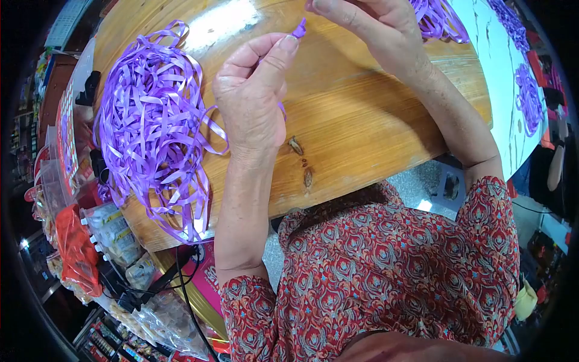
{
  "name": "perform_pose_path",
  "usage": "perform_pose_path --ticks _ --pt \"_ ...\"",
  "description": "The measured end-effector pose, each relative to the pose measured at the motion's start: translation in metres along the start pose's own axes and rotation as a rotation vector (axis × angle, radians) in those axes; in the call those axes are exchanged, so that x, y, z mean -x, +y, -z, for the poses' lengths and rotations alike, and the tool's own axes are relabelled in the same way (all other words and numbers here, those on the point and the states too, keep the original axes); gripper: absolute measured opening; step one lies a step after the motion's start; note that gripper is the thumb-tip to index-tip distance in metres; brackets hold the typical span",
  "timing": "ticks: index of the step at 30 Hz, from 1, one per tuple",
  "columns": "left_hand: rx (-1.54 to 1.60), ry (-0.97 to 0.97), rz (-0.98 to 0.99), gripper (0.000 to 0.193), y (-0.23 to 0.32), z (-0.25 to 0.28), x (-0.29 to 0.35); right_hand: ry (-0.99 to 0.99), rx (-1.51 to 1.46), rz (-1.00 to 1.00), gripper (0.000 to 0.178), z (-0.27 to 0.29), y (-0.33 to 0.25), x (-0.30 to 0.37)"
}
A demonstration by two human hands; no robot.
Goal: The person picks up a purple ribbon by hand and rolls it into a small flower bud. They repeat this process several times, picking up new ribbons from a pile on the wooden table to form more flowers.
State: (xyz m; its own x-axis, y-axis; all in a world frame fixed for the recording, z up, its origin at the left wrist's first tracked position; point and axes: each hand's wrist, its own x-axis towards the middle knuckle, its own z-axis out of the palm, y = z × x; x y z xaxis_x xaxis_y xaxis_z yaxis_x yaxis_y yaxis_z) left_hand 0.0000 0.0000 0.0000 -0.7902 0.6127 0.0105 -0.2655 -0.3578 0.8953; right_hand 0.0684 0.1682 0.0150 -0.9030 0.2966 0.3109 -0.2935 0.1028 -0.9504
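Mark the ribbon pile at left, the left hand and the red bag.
Ribbon pile [148,111], head view: middle of the heap.
Left hand [256,96], head view: middle of the hand.
Red bag [77,250], head view: crumpled middle.

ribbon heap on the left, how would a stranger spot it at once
Find the wooden table, then its left side, just past the left hand. The heap there is a loose tangle of shiny purple ribbon. It alone lies left of the hands; the other purple piles lie right.
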Motion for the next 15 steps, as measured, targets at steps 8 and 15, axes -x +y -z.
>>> perform_pose_path --ticks 8,15 --pt "0.008 0.031 0.053 0.015 0.002 -0.001 0.003 -0.182 0.777 0.676 0.032 -0.013 -0.025 0.007" --pt "-0.137 0.026 -0.065 0.009 0.003 -0.003 0.002 -0.113 1.0 1.18 0.019 0.01 0.007 -0.014"
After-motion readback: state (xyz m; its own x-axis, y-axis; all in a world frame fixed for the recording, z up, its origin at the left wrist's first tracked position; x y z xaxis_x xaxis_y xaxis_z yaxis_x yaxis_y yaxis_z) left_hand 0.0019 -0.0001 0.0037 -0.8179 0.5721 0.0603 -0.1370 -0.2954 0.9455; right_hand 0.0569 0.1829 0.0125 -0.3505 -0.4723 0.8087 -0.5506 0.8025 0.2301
